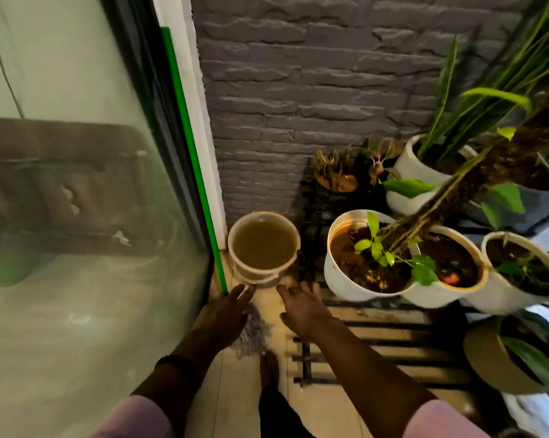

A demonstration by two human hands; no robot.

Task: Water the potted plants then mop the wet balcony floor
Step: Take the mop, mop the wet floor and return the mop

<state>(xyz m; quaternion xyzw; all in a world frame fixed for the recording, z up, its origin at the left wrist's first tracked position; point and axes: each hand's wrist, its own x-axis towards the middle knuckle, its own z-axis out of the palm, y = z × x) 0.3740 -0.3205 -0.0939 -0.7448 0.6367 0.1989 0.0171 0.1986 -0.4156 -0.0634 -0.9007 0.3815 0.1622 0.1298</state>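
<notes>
- Both arms reached forward and down, side by side, pink sleeves at the upper arms.
- The left hand (224, 311) was stretched out, palm down, fingers straight and close together, holding nothing.
- A dark band sat on the left wrist.
- The right hand (301, 306) was spread flat, fingers apart and straight, holding nothing.
- The two hands were near each other but apart.

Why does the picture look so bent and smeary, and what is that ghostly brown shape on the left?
Head view: the wide-angle lens bows the door frame and brick wall; light is dim and warm; both hands, left and right, are motion-blurred; the brown shape shows hazily in the glass, which also carries glare.
</notes>
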